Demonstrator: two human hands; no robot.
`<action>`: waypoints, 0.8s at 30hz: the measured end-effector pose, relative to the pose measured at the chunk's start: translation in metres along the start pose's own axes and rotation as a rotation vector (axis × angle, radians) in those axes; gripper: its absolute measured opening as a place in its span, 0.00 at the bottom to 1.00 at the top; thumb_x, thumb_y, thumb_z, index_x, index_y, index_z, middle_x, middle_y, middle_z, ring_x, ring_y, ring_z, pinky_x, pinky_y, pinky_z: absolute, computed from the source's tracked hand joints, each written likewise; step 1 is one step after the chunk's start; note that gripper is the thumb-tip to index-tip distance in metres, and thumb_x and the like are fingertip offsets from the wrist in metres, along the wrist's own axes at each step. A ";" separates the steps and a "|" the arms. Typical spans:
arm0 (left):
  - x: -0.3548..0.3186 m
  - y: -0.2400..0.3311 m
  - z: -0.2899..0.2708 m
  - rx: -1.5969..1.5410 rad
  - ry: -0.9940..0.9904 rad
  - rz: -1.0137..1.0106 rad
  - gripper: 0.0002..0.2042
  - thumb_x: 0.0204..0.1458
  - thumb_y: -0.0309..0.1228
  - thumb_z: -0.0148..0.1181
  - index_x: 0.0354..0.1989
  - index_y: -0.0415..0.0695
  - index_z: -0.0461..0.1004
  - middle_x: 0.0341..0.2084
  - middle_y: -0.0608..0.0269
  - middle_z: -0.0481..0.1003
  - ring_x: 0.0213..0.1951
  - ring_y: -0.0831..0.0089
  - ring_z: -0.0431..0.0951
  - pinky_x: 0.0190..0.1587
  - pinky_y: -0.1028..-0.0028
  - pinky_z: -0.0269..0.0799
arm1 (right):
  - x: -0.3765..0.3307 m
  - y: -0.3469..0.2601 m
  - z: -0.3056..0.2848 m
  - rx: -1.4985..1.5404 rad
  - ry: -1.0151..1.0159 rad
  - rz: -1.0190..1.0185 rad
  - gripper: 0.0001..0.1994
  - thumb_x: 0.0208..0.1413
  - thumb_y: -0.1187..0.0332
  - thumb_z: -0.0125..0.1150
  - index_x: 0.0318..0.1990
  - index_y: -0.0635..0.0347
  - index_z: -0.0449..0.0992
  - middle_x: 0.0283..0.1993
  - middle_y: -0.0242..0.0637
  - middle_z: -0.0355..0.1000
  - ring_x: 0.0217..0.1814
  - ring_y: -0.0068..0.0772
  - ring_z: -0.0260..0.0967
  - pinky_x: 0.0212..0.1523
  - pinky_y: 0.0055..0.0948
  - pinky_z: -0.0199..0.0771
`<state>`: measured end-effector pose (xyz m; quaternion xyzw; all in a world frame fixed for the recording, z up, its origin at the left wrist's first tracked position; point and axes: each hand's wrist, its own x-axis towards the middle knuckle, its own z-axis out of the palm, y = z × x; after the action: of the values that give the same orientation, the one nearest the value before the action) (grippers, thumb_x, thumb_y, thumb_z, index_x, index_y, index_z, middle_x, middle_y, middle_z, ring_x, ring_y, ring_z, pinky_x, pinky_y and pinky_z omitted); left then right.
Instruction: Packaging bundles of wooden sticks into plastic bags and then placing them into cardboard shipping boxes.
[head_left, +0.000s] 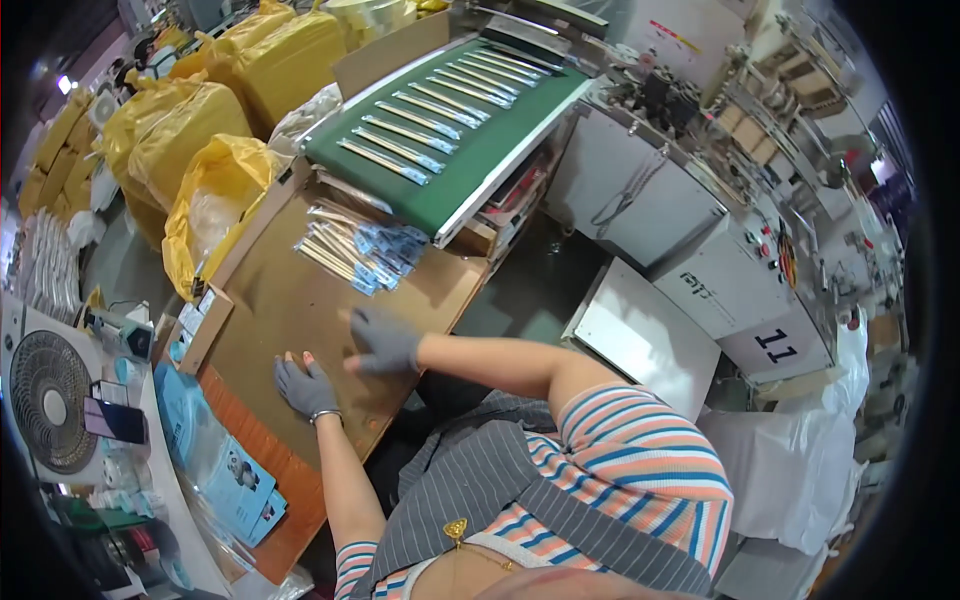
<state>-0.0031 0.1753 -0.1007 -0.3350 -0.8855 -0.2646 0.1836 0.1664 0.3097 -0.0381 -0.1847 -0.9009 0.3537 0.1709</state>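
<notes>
- The left hand (pixel 304 387) lay on the brown surface (pixel 268 312), fingers slightly apart.
- The blurred right hand (pixel 384 341) was near it, thumb and fingers apart.
- Wrapped sticks (pixel 366 248) lay piled on the surface beyond both hands, beside the green conveyor (pixel 447 195).

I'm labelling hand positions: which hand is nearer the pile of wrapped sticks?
The right. The right hand is open, a short way from the pile of wrapped sticks, on its near side; the left hand is farther back, toward the left.
</notes>
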 end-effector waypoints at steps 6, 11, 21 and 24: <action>0.001 0.003 -0.004 -0.021 0.004 0.016 0.20 0.54 0.41 0.50 0.45 0.36 0.70 0.51 0.43 0.67 0.54 0.50 0.64 0.57 0.58 0.58 | 0.132 0.085 -0.060 -0.326 0.093 0.281 0.56 0.33 0.41 0.66 0.65 0.68 0.44 0.65 0.65 0.44 0.67 0.58 0.44 0.64 0.43 0.50; 0.008 0.015 -0.009 -0.044 -0.019 -0.029 0.19 0.55 0.41 0.50 0.46 0.36 0.70 0.50 0.41 0.67 0.53 0.50 0.66 0.55 0.60 0.60 | 0.143 0.097 -0.068 -0.016 -0.117 0.494 0.49 0.35 0.49 0.64 0.60 0.72 0.48 0.57 0.63 0.59 0.58 0.57 0.60 0.58 0.39 0.60; 0.034 0.005 0.024 -0.086 -0.047 0.105 0.22 0.56 0.44 0.47 0.48 0.36 0.69 0.50 0.44 0.67 0.53 0.51 0.65 0.57 0.59 0.57 | 0.099 0.048 -0.015 0.527 0.347 0.325 0.23 0.45 0.57 0.61 0.47 0.61 0.72 0.43 0.47 0.71 0.46 0.44 0.70 0.48 0.34 0.68; 0.036 0.008 0.023 -0.087 -0.060 0.079 0.23 0.55 0.45 0.49 0.48 0.35 0.68 0.51 0.44 0.67 0.54 0.51 0.64 0.57 0.60 0.57 | 0.032 0.044 -0.031 0.308 0.539 0.279 0.18 0.51 0.60 0.57 0.46 0.60 0.72 0.44 0.44 0.70 0.47 0.42 0.68 0.50 0.33 0.67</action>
<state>-0.0262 0.2120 -0.0982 -0.3851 -0.8643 -0.2854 0.1526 0.1613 0.3719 -0.0414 -0.3651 -0.7253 0.4440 0.3789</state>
